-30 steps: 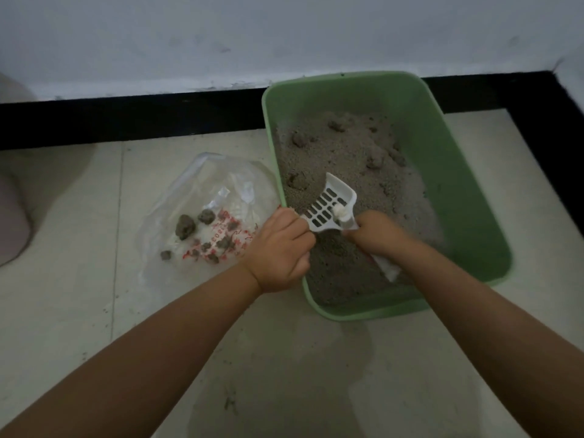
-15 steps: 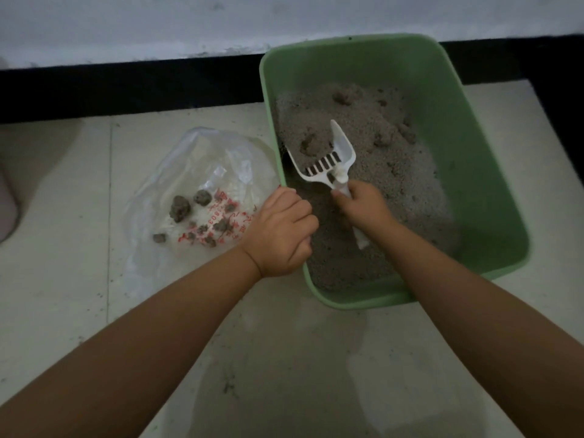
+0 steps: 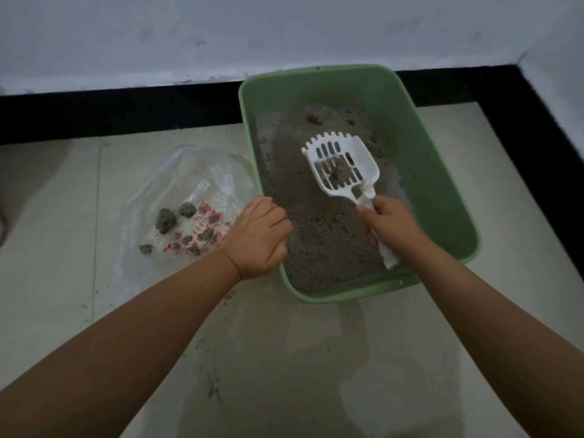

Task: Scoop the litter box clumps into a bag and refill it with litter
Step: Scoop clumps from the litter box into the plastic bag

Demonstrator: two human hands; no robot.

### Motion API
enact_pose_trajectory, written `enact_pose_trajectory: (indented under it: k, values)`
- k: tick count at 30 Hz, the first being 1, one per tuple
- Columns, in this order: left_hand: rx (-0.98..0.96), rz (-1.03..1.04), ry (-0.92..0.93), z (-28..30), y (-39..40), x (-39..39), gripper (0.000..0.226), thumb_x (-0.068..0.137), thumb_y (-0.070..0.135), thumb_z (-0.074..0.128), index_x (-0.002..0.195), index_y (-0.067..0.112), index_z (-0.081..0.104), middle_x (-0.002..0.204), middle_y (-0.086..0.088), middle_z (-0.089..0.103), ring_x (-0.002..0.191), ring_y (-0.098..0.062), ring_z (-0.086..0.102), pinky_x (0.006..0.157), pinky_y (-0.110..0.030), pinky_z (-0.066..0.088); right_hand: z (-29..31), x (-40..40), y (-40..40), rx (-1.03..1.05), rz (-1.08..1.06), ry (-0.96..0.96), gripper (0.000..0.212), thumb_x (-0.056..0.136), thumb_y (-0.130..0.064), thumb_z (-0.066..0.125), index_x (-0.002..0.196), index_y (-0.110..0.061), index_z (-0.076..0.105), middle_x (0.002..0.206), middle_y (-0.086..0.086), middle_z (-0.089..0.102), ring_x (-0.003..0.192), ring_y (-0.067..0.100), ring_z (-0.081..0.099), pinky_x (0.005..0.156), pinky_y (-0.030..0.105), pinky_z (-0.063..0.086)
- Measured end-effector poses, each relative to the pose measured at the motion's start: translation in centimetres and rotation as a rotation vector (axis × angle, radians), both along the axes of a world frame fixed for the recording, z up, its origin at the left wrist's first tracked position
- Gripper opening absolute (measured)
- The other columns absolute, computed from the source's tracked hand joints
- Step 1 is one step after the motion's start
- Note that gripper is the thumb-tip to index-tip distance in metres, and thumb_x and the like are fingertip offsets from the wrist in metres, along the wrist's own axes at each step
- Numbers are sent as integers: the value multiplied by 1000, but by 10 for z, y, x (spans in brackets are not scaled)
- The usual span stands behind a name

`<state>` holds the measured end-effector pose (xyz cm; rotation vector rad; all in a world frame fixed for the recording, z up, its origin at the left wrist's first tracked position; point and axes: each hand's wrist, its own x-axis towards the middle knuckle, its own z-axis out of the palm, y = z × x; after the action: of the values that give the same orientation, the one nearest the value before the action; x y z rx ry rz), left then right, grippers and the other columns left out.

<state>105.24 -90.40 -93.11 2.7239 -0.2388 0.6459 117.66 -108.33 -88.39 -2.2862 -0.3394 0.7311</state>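
Holding the white slotted plastic scoop (image 3: 343, 167) by its handle, your right hand (image 3: 393, 227) has its fingers wrapped round the grip, and the scoop's head is raised above the grey litter (image 3: 316, 222) with a small dark clump (image 3: 336, 175) lying in its bowl. The toothed front edge of the scoop points toward the far end of the pale green rectangular plastic litter box (image 3: 442, 191), which sits on the light tiled floor (image 3: 284, 358) near the wall. Another clump (image 3: 313, 117) shows at the far end of the litter. Your left hand (image 3: 259, 237) is at the box's near left rim with its fingers curled; you cannot tell from this view whether they grip the rim or the bag's edge. Just beside the box on its left lies the clear plastic bag with red print (image 3: 189, 197), flat on the floor, with several dark clumps (image 3: 166, 219) already inside it.
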Motion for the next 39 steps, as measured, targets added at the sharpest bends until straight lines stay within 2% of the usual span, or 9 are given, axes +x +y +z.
enact_pose_trajectory:
  k: [3, 8, 11, 16, 19, 24, 27, 31, 39]
  values:
    - [31, 17, 14, 3, -1, -2, 25, 72, 16, 37, 59, 1, 53, 59, -14, 49, 70, -23, 29, 81, -37, 31, 2, -4, -9, -45, 32, 29, 32, 95, -12, 47, 63, -16, 45, 54, 3, 45, 25, -1, 42, 37, 15, 37]
    - [85, 36, 83, 6, -1, -3, 26, 72, 17, 38, 59, 3, 55, 59, -14, 50, 69, -23, 29, 82, -37, 32, 9, -4, -11, -143, 87, -29, 16, 95, -15, 46, 81, -8, 52, 58, -1, 44, 49, 9, 43, 54, 24, 32]
    - [115, 37, 107, 6, -1, -4, 26, 73, 18, 39, 61, 3, 56, 59, -15, 51, 69, -22, 29, 83, -37, 33, 14, -7, -8, -128, 105, -36, 29, 95, -14, 47, 66, -12, 47, 55, 2, 45, 47, 13, 42, 45, 20, 35]
    - [51, 27, 207, 19, 8, -11, 38, 89, 33, 36, 98, 2, 55, 84, -18, 64, 87, -26, 50, 88, -35, 41, 21, -17, 0, -120, 182, -14, 33, 95, -13, 46, 63, -16, 43, 57, 2, 44, 48, 13, 41, 38, 10, 35]
    - [11, 330, 270, 39, 33, -23, 47, 83, 29, 43, 112, -6, 58, 104, -24, 63, 98, -38, 59, 92, -38, 42, 32, -23, 11, -98, 234, -21, 28, 95, -12, 46, 66, -12, 46, 59, 2, 45, 48, 12, 43, 38, 10, 36]
    - [26, 860, 558, 56, 82, -61, 61, 85, 16, 55, 139, 2, 32, 140, -20, 35, 127, -35, 32, 103, -38, 29, 47, -50, 59, -126, 475, -69, 10, 88, -7, 48, 80, -5, 52, 62, 5, 45, 46, 9, 47, 45, 21, 36]
    - [-44, 970, 615, 58, 95, -74, 58, 89, 11, 51, 141, 6, 28, 138, -19, 36, 124, -34, 38, 98, -39, 35, 53, -73, 92, -131, 592, -146, 23, 90, -9, 46, 69, -16, 48, 83, 8, 52, 74, 20, 49, 54, 25, 35]
    - [-175, 1023, 656, 57, 110, -79, 40, 94, 6, 41, 134, 6, 39, 122, -20, 52, 107, -35, 53, 81, -37, 43, 47, -100, 123, -414, 779, -468, 27, 93, -9, 39, 117, -6, 50, 119, 14, 56, 105, 31, 57, 83, 36, 47]
    - [-226, 991, 606, 54, 118, -84, 27, 95, 9, 41, 119, 3, 52, 109, -18, 58, 95, -32, 57, 72, -33, 42, 45, -104, 128, -538, 822, -618, 30, 93, -9, 39, 123, -6, 44, 124, 14, 48, 111, 31, 52, 89, 37, 43]
